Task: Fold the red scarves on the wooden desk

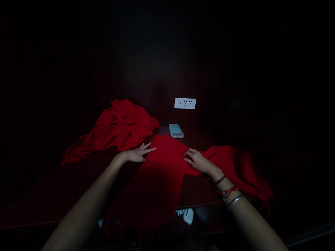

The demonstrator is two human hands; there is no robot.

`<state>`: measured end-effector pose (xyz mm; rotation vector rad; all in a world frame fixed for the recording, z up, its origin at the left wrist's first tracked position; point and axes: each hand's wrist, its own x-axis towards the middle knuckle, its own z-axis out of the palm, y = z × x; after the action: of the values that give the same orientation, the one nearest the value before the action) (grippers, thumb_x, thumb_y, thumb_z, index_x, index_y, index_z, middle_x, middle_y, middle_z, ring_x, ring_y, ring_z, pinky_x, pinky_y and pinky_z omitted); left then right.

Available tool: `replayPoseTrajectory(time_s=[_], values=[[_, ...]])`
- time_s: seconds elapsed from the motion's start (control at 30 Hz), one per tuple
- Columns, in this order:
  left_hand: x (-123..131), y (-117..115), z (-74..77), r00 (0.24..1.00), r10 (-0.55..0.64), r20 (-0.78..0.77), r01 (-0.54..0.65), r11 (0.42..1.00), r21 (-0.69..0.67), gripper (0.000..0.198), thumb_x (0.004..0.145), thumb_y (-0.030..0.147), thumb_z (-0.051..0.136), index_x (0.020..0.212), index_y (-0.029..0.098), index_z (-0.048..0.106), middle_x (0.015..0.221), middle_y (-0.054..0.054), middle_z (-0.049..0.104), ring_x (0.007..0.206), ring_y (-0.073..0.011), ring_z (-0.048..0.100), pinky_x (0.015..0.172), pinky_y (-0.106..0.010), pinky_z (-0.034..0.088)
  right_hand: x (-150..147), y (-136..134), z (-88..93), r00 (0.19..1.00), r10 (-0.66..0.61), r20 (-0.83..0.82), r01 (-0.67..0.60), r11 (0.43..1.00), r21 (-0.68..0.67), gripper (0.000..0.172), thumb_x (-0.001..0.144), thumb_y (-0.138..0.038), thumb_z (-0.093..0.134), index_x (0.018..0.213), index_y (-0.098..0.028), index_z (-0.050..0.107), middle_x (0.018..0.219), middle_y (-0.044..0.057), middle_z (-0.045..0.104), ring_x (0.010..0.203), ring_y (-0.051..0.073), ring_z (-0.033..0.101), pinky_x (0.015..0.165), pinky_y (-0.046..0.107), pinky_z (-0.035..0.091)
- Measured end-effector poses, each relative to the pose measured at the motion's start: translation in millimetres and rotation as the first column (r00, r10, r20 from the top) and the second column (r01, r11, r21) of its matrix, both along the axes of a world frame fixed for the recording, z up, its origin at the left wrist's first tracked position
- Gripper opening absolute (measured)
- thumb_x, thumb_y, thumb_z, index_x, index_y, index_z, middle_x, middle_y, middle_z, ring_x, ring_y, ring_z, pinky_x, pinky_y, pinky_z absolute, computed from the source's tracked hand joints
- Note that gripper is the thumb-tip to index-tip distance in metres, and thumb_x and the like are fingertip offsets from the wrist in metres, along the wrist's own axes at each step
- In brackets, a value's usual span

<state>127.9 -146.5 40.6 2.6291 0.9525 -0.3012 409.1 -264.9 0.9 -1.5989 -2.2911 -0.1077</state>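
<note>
A red fringed scarf (162, 181) lies over a dark wooden surface, one end hanging over the front edge and the other stretching off to the right. At the scarf's left edge rests my left hand (140, 153), its fingers spread and the index finger lying on the cloth. My right hand (195, 159) is on the scarf's right side, fingers somewhat bent and apart, touching the fabric. Neither hand visibly grips the cloth. Bracelets circle my right wrist.
A crumpled heap of red fringed cloth (123, 122) lies at the back left. Behind the scarf is a phone (176, 131), below a white wall socket (185, 103). Under the table's front edge shows a small white case (188, 216). The surroundings are very dark.
</note>
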Motion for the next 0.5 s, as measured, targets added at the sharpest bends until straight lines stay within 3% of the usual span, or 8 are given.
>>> replayPoseTrajectory(time_s=[0.1,0.17,0.23,0.3,0.4,0.5], values=[[-0.1,2.4,1.4,0.999,-0.023,0.024,0.022,0.999,0.024,0.061,0.067,0.027,0.044,0.125,0.029,0.027,0.136,0.004,-0.004,0.122,-0.0284,-0.005,0.097,-0.044,0.013,-1.3,-1.5,-1.3,0.999,-0.014,0.033,0.014,1.000,-0.017,0.029,0.080,-0.034,0.039,0.102,-0.017,0.049,0.096,0.008,0.048,0.092,0.017,0.044,0.088,0.036,0.028],[9.7,-0.4,-2.8,0.985,-0.062,0.161,0.039,0.989,0.144,0.049,0.072,0.029,0.038,0.121,0.026,0.036,0.137,0.004,0.003,0.123,-0.0240,-0.001,0.100,-0.040,0.011,-4.1,-2.0,-0.9,0.999,-0.011,0.042,0.012,0.999,-0.041,0.031,0.080,-0.035,0.038,0.105,-0.019,0.048,0.097,0.008,0.048,0.092,0.017,0.044,0.089,0.038,0.027],[25.9,-7.0,-11.4,0.946,-0.133,0.294,0.053,0.963,0.264,0.043,0.080,0.032,0.025,0.121,0.022,0.037,0.136,0.003,0.009,0.124,-0.0179,0.003,0.101,-0.033,0.009,-5.4,-2.9,1.2,0.999,-0.008,0.046,0.010,0.998,-0.055,0.032,0.080,-0.035,0.038,0.106,-0.019,0.047,0.098,0.008,0.048,0.093,0.017,0.044,0.089,0.037,0.027],[42.6,-13.7,-22.6,0.935,-0.190,0.300,0.097,0.950,0.296,0.047,0.083,0.039,0.018,0.125,0.021,0.029,0.136,0.001,0.010,0.123,-0.0163,0.006,0.100,-0.033,0.009,-0.5,-6.8,6.5,0.998,-0.037,0.058,0.039,0.998,-0.038,0.035,0.080,-0.037,0.038,0.109,-0.019,0.045,0.102,0.009,0.047,0.096,0.018,0.043,0.088,0.036,0.029],[56.2,-15.2,-36.6,0.964,-0.213,0.161,0.175,0.959,0.221,0.056,0.079,0.054,0.018,0.128,0.026,0.017,0.136,-0.001,0.006,0.123,-0.0207,0.002,0.098,-0.040,0.009,25.9,-21.7,19.1,0.964,-0.246,0.102,0.244,0.969,0.029,0.042,0.079,-0.041,0.037,0.115,-0.019,0.041,0.112,0.011,0.043,0.104,0.022,0.038,0.088,0.038,0.028],[54.3,-6.2,-40.5,0.977,-0.188,0.103,0.169,0.971,0.172,0.062,0.075,0.061,0.018,0.129,0.029,0.013,0.136,-0.002,0.003,0.123,-0.0233,-0.001,0.097,-0.042,0.008,66.9,-43.9,28.9,0.822,-0.532,0.203,0.547,0.837,-0.018,0.055,0.073,-0.048,0.043,0.119,-0.019,0.036,0.117,0.015,0.040,0.106,0.028,0.037,0.082,0.046,0.031]])
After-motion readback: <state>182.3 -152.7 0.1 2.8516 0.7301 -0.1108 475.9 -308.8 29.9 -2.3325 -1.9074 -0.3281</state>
